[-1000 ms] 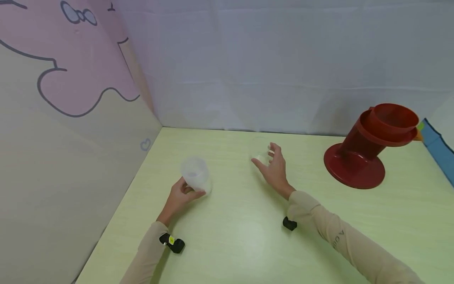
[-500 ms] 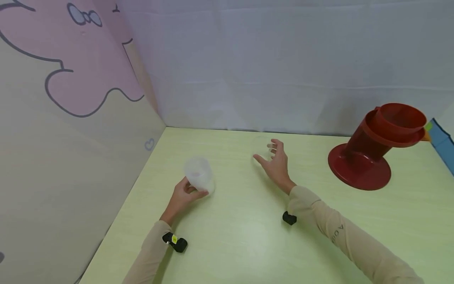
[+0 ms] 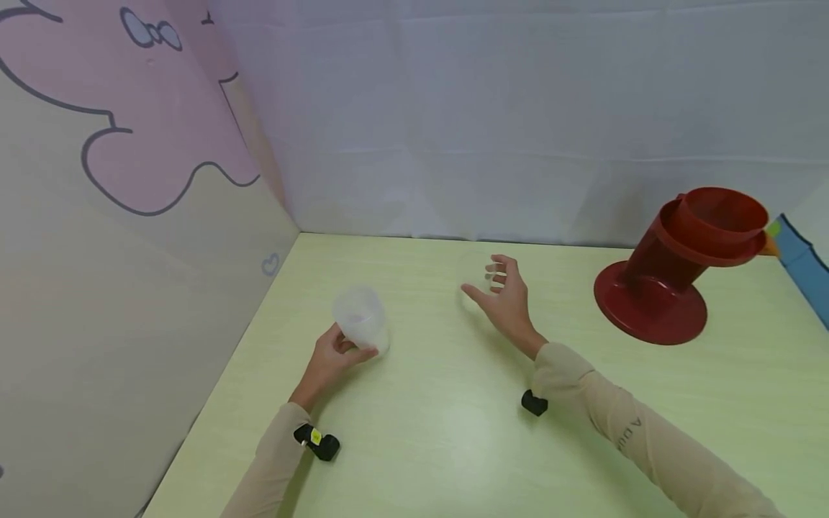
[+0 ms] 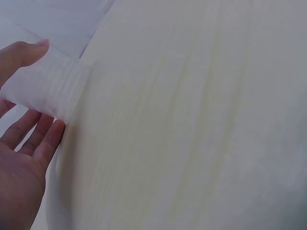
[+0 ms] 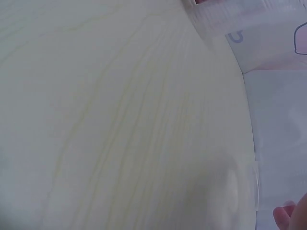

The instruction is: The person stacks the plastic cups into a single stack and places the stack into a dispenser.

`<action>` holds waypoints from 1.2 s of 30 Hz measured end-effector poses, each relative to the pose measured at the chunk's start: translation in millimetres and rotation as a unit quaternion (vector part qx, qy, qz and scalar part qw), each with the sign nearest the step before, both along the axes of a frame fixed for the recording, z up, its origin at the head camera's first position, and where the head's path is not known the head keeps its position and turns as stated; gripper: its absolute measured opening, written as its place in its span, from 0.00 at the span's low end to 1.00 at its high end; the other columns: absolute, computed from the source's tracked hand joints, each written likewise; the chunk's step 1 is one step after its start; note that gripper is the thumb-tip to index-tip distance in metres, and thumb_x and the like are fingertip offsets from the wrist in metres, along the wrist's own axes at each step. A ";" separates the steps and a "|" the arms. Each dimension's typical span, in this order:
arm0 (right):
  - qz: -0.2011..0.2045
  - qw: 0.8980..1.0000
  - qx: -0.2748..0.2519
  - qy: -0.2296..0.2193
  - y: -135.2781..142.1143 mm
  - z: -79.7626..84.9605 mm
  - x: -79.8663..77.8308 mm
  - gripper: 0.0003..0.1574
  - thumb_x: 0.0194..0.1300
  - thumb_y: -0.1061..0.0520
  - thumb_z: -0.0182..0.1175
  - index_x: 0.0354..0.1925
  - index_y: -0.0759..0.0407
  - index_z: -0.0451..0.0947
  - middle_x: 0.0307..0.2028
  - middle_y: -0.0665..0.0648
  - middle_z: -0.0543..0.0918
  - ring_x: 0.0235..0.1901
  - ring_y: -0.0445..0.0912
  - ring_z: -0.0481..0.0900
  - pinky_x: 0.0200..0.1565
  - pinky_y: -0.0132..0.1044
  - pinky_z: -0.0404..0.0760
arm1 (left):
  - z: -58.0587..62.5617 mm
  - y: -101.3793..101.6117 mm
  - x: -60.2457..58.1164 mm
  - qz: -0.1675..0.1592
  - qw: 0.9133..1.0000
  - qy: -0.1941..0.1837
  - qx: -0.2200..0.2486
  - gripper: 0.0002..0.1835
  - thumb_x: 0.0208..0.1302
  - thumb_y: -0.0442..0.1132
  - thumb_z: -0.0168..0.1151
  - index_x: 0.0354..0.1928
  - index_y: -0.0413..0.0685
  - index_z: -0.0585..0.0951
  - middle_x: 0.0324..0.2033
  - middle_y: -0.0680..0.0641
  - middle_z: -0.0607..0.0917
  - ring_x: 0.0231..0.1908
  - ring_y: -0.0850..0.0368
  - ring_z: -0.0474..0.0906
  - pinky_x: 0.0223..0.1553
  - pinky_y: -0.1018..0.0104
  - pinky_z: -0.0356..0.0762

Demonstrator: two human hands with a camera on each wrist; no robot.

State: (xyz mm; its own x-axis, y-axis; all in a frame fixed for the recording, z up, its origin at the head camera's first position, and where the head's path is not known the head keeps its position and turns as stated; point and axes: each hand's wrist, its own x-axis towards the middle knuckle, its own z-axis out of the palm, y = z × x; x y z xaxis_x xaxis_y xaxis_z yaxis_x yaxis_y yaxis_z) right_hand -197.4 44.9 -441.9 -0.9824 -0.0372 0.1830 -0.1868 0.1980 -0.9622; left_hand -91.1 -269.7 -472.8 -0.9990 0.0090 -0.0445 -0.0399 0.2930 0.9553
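Observation:
A frosted, translucent plastic cup tilts above the table on the left, its mouth facing up and toward the back. My left hand grips its lower part, thumb on one side and fingers on the other. Ribbing shows on this cup in the left wrist view. Farther back, my right hand has thumb and fingers spread apart beside a very faint, clear, rounded thing. Only a thin edge of that clear thing shows in the right wrist view, with a bit of the right fingers below it.
A red stand with a wide round base leans at the right, and a red cup sits in its top. Behind it is a blue item. Walls border the pale table at the left and back.
The right hand's thumb and fingers have spread a little wider, and the whitish patch between them no longer shows. The left hand and its cup stay nearly still; the head view shifts slightly.

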 end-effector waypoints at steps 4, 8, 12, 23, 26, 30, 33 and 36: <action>0.006 1.000 0.006 0.005 0.6 3.4 4.7 0.43 0.52 0.52 0.72 0.61 0.56 0.61 0.52 0.59 0.73 0.51 0.57 0.72 0.52 0.46 0.74 | 1.8 0.5 0.5 0.000 1.000 -0.001 0.000 0.40 0.48 0.41 0.76 0.64 0.55 0.67 0.59 0.48 0.74 0.53 0.48 0.76 0.50 0.58 0.76; 0.012 1.000 0.009 0.015 0.8 6.8 9.8 0.43 0.52 0.52 0.72 0.61 0.55 0.61 0.51 0.57 0.74 0.51 0.55 0.73 0.52 0.45 0.74 | 1.3 -1.0 0.6 0.000 1.000 -0.009 -0.003 0.41 0.48 0.41 0.76 0.65 0.55 0.66 0.60 0.48 0.73 0.54 0.48 0.75 0.51 0.58 0.76; 0.016 1.000 0.011 0.025 1.3 10.7 13.9 0.43 0.53 0.51 0.72 0.62 0.55 0.61 0.51 0.56 0.74 0.50 0.53 0.74 0.52 0.45 0.74 | 2.5 -2.1 0.1 -0.005 1.000 -0.013 0.006 0.41 0.50 0.38 0.75 0.66 0.54 0.66 0.61 0.46 0.72 0.55 0.46 0.74 0.51 0.59 0.75; 0.036 0.999 -0.009 0.033 0.0 50.9 39.1 0.41 0.54 0.61 0.70 0.61 0.65 0.62 0.51 0.65 0.74 0.51 0.61 0.72 0.53 0.55 0.72 | 26.9 8.3 7.0 -0.017 1.000 -0.004 0.012 0.40 0.52 0.34 0.73 0.67 0.48 0.65 0.61 0.43 0.72 0.55 0.44 0.74 0.50 0.62 0.76; 0.044 0.998 -0.012 0.031 -1.9 61.6 46.8 0.40 0.54 0.62 0.70 0.61 0.66 0.62 0.51 0.67 0.74 0.51 0.62 0.72 0.53 0.56 0.71 | 27.5 8.1 7.6 -0.014 1.000 -0.001 0.014 0.40 0.51 0.34 0.73 0.66 0.47 0.65 0.60 0.42 0.72 0.55 0.44 0.74 0.50 0.62 0.76; 0.044 0.998 -0.008 0.031 -3.2 66.1 51.6 0.40 0.54 0.62 0.70 0.61 0.66 0.62 0.51 0.66 0.74 0.51 0.62 0.72 0.53 0.56 0.71 | 28.0 7.7 7.9 -0.014 1.000 -0.007 0.012 0.41 0.50 0.35 0.74 0.66 0.50 0.66 0.61 0.43 0.72 0.54 0.45 0.75 0.50 0.61 0.76; 0.042 0.998 -0.003 0.037 -3.5 68.0 53.1 0.40 0.54 0.62 0.70 0.61 0.65 0.62 0.51 0.65 0.74 0.51 0.61 0.73 0.53 0.55 0.72 | 27.9 7.7 7.9 -0.017 1.000 -0.009 0.007 0.41 0.51 0.36 0.74 0.67 0.51 0.65 0.60 0.44 0.72 0.54 0.46 0.75 0.51 0.59 0.75; 0.045 0.998 -0.004 0.044 -4.3 71.7 54.6 0.40 0.54 0.62 0.70 0.61 0.65 0.63 0.51 0.65 0.74 0.51 0.60 0.73 0.52 0.55 0.72 | 28.1 8.1 8.0 -0.018 1.000 -0.007 0.002 0.40 0.51 0.36 0.74 0.66 0.51 0.66 0.60 0.44 0.72 0.54 0.46 0.75 0.51 0.57 0.75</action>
